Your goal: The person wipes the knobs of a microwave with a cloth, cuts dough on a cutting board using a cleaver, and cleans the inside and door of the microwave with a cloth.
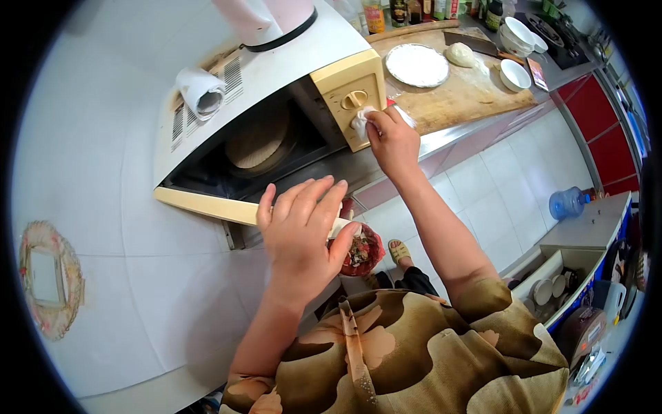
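A white microwave (276, 69) stands open in front of me, its round tray (258, 141) showing inside. My left hand (301, 231) is spread with fingers stretched out, over the cream edge of the microwave door (200, 205); whether it touches the door I cannot tell. My right hand (396, 141) pinches a crumpled white tissue or cloth (360, 121) against the lower part of the yellowish control panel (334, 79). Just above that, a round dial (354, 100) is visible. The lower control is covered by the white wad.
Right of the microwave, a wooden board (441, 107) bears a floury round plate (416, 65), dough (460, 55), a cleaver (472, 44) and a white bowl (514, 74). A pink kettle (269, 21) and paper roll (200, 93) stand on top. Below sits a red-lined bin (365, 254).
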A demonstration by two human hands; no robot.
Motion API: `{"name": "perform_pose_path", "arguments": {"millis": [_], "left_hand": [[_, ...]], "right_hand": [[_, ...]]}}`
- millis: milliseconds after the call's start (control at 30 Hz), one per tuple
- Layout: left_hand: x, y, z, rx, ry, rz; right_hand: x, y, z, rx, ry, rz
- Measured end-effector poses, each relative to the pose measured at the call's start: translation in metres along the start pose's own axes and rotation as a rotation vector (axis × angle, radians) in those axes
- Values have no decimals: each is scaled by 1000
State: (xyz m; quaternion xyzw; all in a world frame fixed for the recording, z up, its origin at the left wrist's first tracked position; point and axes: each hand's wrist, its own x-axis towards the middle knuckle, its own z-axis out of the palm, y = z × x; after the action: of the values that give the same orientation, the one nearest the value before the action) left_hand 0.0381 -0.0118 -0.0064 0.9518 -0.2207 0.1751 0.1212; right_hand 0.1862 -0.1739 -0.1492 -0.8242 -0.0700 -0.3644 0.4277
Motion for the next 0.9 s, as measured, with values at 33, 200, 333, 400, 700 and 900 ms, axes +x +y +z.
{"name": "perform_pose_path", "arguments": {"millis": [33, 200, 333, 400, 700, 900], "left_hand": [[-1, -1, -1, 9, -2, -7], [-5, -2, 0, 26, 8, -20], [-5, -1, -3, 15, 0, -28], [-8, -2, -3, 7, -4, -37], [-5, 0, -2, 20, -24, -56], [-2, -1, -4, 7, -17, -55]], "right_hand": [[2, 4, 5, -89, -44, -36], [-12, -1, 28, -204, -130, -103], [-20, -7, 23, 1, -206, -138], [-19, -6, 15, 42, -156, -108], [-13, 5, 24, -89, -213, -140], [-43, 9, 17, 148, -144, 98]]}}
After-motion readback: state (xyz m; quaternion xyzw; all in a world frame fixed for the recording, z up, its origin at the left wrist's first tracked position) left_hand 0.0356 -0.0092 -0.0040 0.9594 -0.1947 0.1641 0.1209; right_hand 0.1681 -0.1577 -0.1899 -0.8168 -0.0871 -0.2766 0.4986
